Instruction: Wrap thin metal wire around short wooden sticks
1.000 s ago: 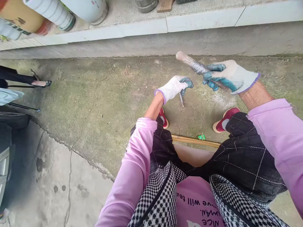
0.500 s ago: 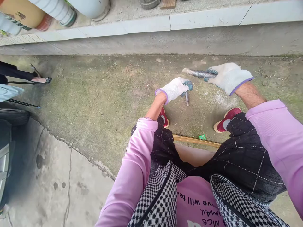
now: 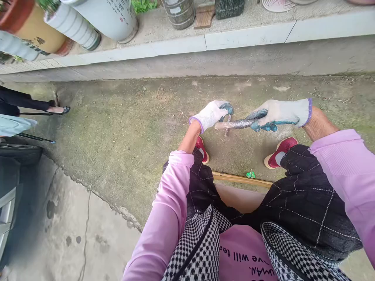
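Both my hands wear white gloves with blue-green palms. My right hand [image 3: 278, 114] is closed round a short stick-like tool [image 3: 233, 125] wrapped in grey wire or tape, held level and pointing left. Its tip lies just under my left hand [image 3: 211, 114]. My left hand is closed in a pinch on a thin metal rod like a nail [image 3: 226, 130], held upright with its lower end on the concrete ground [image 3: 123, 128]. The tool crosses in front of the rod. My red shoes [image 3: 278, 151] stand on either side below.
A raised kerb [image 3: 175, 43] runs across the top, with large pots and jars [image 3: 111, 15] on it. At the left edge are a dark car tyre [image 3: 17, 154] and another person's foot in a dark shoe [image 3: 57, 110]. A bamboo strip [image 3: 240, 178] lies by my knees.
My right hand has swung the wrapped tool down from its raised, tilted position to level, against the rod that my left hand holds. My left hand stayed in place. The camera tilted slightly upward.
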Tool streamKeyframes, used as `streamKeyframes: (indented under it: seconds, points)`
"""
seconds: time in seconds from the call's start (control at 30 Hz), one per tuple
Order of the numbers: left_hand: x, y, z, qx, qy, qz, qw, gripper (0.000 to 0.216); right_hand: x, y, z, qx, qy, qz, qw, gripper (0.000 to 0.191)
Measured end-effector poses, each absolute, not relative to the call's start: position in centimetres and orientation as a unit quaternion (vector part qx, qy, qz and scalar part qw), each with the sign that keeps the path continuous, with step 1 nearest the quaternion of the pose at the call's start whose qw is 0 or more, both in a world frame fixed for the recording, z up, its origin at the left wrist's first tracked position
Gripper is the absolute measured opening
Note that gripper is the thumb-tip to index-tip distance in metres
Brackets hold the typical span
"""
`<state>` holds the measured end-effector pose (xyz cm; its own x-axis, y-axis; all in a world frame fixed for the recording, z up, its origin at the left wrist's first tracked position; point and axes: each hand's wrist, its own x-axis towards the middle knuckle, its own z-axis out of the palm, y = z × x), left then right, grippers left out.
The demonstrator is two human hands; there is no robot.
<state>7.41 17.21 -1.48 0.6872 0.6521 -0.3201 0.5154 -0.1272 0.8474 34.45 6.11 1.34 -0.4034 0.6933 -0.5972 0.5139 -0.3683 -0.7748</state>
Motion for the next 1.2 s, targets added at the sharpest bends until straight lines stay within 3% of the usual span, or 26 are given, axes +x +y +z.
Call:
streamKeyframes:
  seconds: [0.17,0.37,0.47,0.63,0.8,1.03,1.2]
  points:
    - [7.6,16.9,-1.4,0.709,0.379,0.066,0.591,0.021,33.8,6.3,3.0,-0.556,-0.508,0.628,0.198,0.042]
    - [8.1,16.0,-1.3,0.715,0.397,0.061,0.572,0.018,31.9,7.4,3.1,-0.627,-0.439,0.563,0.311,0.044]
    - [8.1,15.7,-1.3,0.737,0.394,0.057,0.547,0.021,31.2,8.4,2.8,-0.68,-0.458,0.506,0.267,0.033]
    - [7.5,16.0,-1.2,0.773,0.369,0.023,0.515,0.027,31.5,10.0,1.9,-0.733,-0.606,0.308,0.032,0.015]
    - [7.1,16.6,-1.1,0.76,0.416,0.026,0.499,0.017,31.9,9.8,1.4,-0.715,-0.628,0.288,-0.102,0.028]
    - [7.7,16.8,-1.9,0.765,0.391,0.054,0.51,0.015,33.8,6.7,0.9,-0.669,-0.628,0.388,-0.085,0.029]
    - [9.5,16.6,-1.6,0.738,0.38,0.058,0.555,0.012,35.6,4.4,1.5,-0.605,-0.557,0.568,0.035,0.045]
